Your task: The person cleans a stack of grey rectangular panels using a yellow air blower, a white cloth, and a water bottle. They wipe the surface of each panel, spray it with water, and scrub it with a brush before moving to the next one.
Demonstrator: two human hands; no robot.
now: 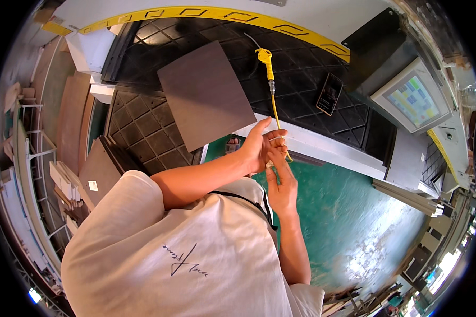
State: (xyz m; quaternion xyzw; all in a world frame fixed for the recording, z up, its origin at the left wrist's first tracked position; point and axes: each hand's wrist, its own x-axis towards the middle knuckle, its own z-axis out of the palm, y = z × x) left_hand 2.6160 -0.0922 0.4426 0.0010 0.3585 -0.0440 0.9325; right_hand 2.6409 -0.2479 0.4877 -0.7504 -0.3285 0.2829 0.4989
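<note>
My left hand (259, 148) is raised in front of my body, its fingers curled and its thumb pointing up. My right hand (283, 187) meets it from the right, the fingertips bent in against the left fingers. A small pale thing seems to lie between them, too hidden to name. Just beyond the hands lies a yellow air blow gun (268, 66), its thin yellow hose running down behind my fingers. To its left a grey-brown rectangular panel (206, 95) rests on the black grid-patterned worktable (143, 113), its near corner close to my left hand.
A dark phone (329, 94) lies on the worktable at the right, near a tilted control screen (415, 98). Beyond the table runs a yellow-edged machine beam (217, 13). Panels (103, 171) lean at the left. The green floor (349, 211) shows at the right.
</note>
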